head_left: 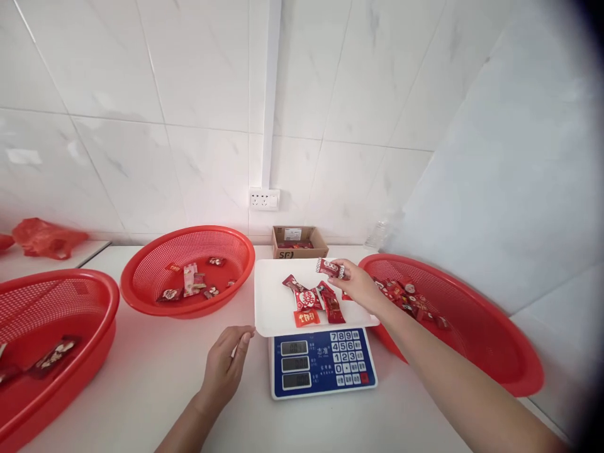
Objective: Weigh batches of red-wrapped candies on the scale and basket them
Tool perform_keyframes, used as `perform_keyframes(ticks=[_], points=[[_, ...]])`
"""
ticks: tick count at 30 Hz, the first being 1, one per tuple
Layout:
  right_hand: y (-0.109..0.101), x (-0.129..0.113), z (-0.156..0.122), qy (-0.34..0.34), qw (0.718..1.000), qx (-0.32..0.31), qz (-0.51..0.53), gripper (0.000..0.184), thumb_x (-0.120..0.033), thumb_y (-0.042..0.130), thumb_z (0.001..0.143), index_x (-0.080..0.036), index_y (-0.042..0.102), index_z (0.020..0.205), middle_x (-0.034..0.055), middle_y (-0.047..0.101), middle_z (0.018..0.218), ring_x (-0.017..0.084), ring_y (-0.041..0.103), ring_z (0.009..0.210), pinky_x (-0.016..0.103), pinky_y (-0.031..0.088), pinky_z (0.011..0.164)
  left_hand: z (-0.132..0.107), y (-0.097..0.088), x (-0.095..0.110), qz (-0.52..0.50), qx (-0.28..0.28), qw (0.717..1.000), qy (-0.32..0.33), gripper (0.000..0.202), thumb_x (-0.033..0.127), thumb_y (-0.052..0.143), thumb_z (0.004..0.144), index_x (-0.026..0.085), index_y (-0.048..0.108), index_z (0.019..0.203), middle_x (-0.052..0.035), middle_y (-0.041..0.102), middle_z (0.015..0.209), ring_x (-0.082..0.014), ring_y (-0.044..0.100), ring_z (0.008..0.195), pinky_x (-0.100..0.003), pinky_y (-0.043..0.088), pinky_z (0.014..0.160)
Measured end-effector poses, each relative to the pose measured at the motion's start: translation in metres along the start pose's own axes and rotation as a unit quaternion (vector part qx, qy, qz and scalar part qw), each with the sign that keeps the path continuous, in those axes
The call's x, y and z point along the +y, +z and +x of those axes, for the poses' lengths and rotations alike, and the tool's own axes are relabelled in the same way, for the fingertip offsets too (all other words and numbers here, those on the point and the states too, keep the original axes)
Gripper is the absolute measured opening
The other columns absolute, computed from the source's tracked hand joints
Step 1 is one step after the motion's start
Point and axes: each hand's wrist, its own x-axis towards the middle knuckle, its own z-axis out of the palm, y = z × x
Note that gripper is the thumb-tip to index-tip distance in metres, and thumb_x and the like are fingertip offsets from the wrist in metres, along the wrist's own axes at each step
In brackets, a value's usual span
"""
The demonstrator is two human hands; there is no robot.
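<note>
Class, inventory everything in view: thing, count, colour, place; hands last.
Baskets: 3, red, two left, one right
Scale: 1, blue-white, centre
Tray: 1, white, on scale
Sweets: many, mostly red, in tray, baskets
Box: 1, brown, behind tray
Bag: 1, red, far left
Unclear thing: 1, red, left edge
Blurred thing: 1, clear, by wall
Socket: 1, white, back wall
Conduit: 1, white, above socket
Walls: 2, pale, behind, right
Table: 1, white, under scale
Left hand: 1, bare, at tray corner
Right hand: 1, bare, over tray, holding sweet
</note>
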Motion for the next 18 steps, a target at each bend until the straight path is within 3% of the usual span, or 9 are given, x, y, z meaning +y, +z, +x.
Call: perform_keyframes(ticks=[4,8,14,18], points=[[-0.005,-0.010,-0.009,-0.012,0.999,0.028,0.031,0.041,-0.035,0.062,0.072,-0.024,0.054,0.110,0.0031,0.066,0.103,0.020,0.062,0.092,0.039,0.048,0.084,0.000,-0.001,0.002,-0.004,-0.001,1.000,0.000,0.023,0.028,0.042,0.091,0.020,0.064,0.089,-0.0043,0.069,0.081,-0.0154,0.065,0.078,-0.025,0.052,0.066],[-0.007,-0.013,-0.035,-0.005,0.996,0.086,0.039,0.048,-0.044,0.062,0.073,-0.023,0.053,0.115,0.0052,0.066,0.108,0.023,0.061,0.096,0.038,0.048,0.083,-0.001,-0.001,0.002,-0.004,0.001,1.000,0.008,0.022,0.026,0.042,0.091,0.019,0.063,0.090,-0.0036,0.069,0.080,-0.0144,0.064,0.077,-0.024,0.051,0.067],[-0.001,-0.002,-0.066,0.027,0.992,0.104,-0.068,0.051,-0.051,0.059,0.072,-0.019,0.060,0.112,0.0081,0.064,0.107,0.020,0.062,0.073,0.036,0.049,0.072,-0.004,0.001,0.001,-0.005,-0.010,1.000,0.005,0.021,0.023,0.042,0.091,0.019,0.062,0.091,-0.0035,0.068,0.082,-0.0140,0.063,0.079,-0.024,0.051,0.069],[0.005,0.000,-0.058,-0.002,0.987,0.096,-0.130,0.046,-0.050,0.056,0.073,-0.017,0.065,0.104,0.0102,0.064,0.106,0.023,0.061,0.087,0.036,0.046,0.080,-0.004,0.002,0.000,-0.005,-0.011,1.000,0.004,0.020,0.023,0.042,0.091,0.020,0.062,0.091,-0.0030,0.068,0.082,-0.0134,0.064,0.078,-0.023,0.051,0.068]])
